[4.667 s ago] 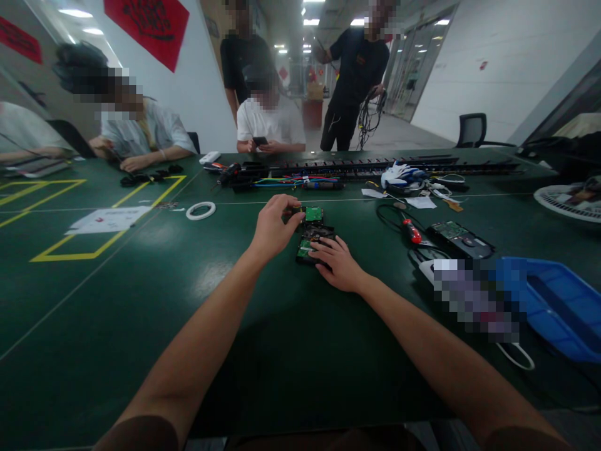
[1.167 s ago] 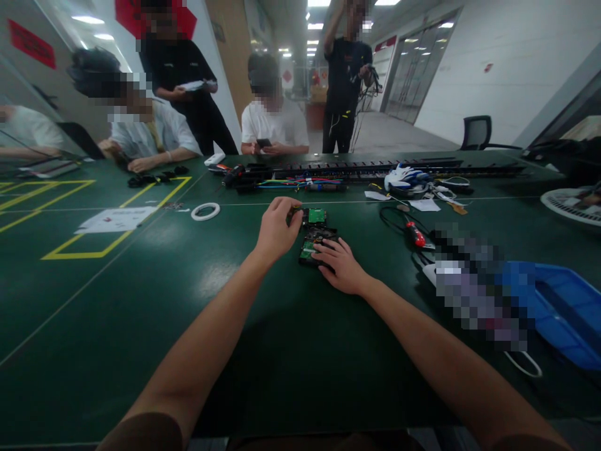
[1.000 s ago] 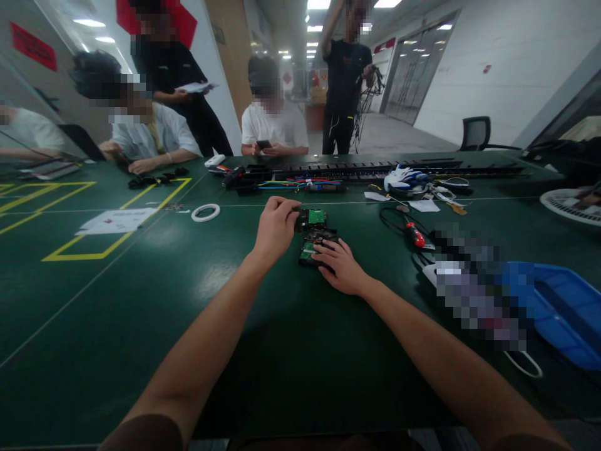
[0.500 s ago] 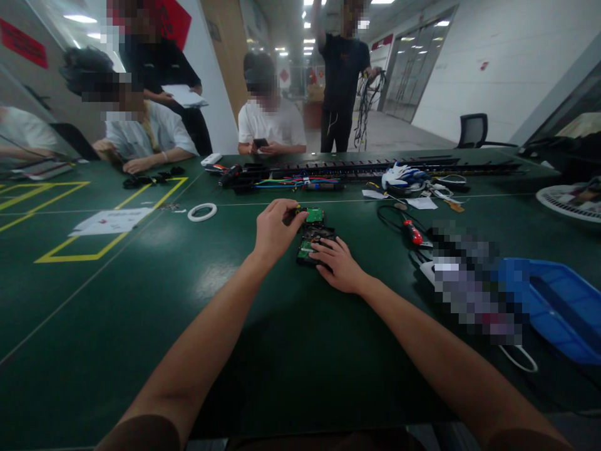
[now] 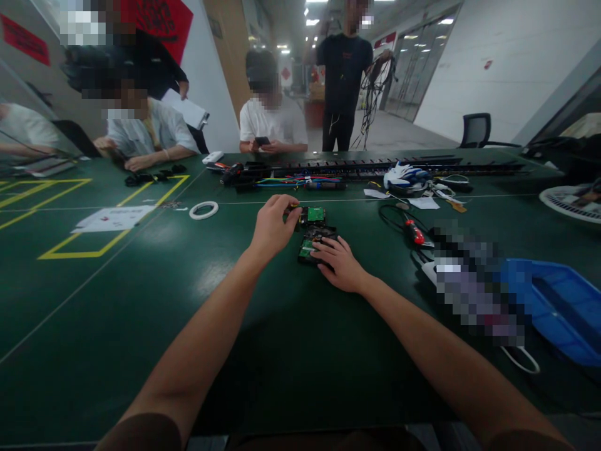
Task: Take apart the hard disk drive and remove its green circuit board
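Note:
A dark hard drive with a green circuit board point(image 5: 310, 245) lies on the green table point(image 5: 141, 294). My right hand point(image 5: 339, 264) rests flat on it, fingers spread over its near side. Just behind it lies a second drive with a green board point(image 5: 313, 215). My left hand point(image 5: 273, 227) is closed in a pinch on a small dark tool with a yellow tip point(image 5: 292, 212), held at the far drive's left edge.
A red-handled screwdriver point(image 5: 413, 232) and black cable lie to the right, then a blue tray point(image 5: 554, 307). A white tape ring point(image 5: 203, 210) and paper sheet point(image 5: 110, 218) lie left. Cables, gloves point(image 5: 404, 175) and a long black strip point(image 5: 399, 165) lie behind. Several people are across the table.
My hands have stayed put, the left one shifting only slightly at the far drive. A person with papers has walked left behind the seated people; the standing person with cables has shifted.

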`<state>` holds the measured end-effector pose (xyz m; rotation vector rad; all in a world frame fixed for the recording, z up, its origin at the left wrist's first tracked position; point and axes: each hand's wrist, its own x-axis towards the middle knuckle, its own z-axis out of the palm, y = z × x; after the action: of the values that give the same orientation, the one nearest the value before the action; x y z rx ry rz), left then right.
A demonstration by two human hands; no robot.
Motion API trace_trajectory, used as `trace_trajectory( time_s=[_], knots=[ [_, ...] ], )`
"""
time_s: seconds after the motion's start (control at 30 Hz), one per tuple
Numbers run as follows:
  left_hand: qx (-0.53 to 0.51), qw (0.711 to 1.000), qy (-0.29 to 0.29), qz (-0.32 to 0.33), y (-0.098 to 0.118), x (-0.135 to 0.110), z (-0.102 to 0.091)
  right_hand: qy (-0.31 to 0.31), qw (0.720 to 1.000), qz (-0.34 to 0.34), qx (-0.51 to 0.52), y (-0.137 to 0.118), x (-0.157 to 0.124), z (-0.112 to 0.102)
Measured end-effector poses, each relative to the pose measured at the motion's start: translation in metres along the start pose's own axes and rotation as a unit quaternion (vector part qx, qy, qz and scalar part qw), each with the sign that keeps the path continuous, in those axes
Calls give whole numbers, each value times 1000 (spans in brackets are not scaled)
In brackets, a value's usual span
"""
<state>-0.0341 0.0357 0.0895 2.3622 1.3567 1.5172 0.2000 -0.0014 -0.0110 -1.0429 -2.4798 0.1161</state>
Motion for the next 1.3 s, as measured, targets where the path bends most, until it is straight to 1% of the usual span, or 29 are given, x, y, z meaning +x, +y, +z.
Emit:
trace_trajectory(
  time_s=[0.17, 0.37, 0.47, 0.63, 0.73, 0.83, 0.97, 1.1, 1.2, 1.3],
  knots=[
    [13, 1000, -3, 12, 0, 1, -3, 3, 1000, 3, 2, 0, 0, 0],
    [-7, 999, -10, 30, 2, 1, -2, 5, 1000, 1, 0, 1, 0, 1],
    [-34, 999, 0, 16, -1, -1, 4, 8, 1000, -1, -2, 1, 0, 2],
    [-110, 993, 23, -28, -6, -6, 16, 10, 1000, -1, 1, 1, 0, 3],
    [-150, 987, 30, -50, -5, -8, 20, 11, 1000, 1, 1, 1, 0, 3],
    [-175, 983, 28, -51, -2, -10, 22, 11, 1000, 2, 2, 1, 0, 3],
    [-153, 987, 24, -32, -1, -9, 21, 6, 1000, 4, 4, 0, 0, 2],
    [-106, 994, -10, -8, -5, -5, 14, 6, 1000, 2, 3, 0, -1, 1],
    [-96, 995, -38, 6, -6, -1, 7, 12, 1000, 3, 2, 0, -1, 1],
    [-66, 997, -45, 9, -4, 2, 0, 13, 1000, 4, 3, 0, -2, 1]
  ],
)
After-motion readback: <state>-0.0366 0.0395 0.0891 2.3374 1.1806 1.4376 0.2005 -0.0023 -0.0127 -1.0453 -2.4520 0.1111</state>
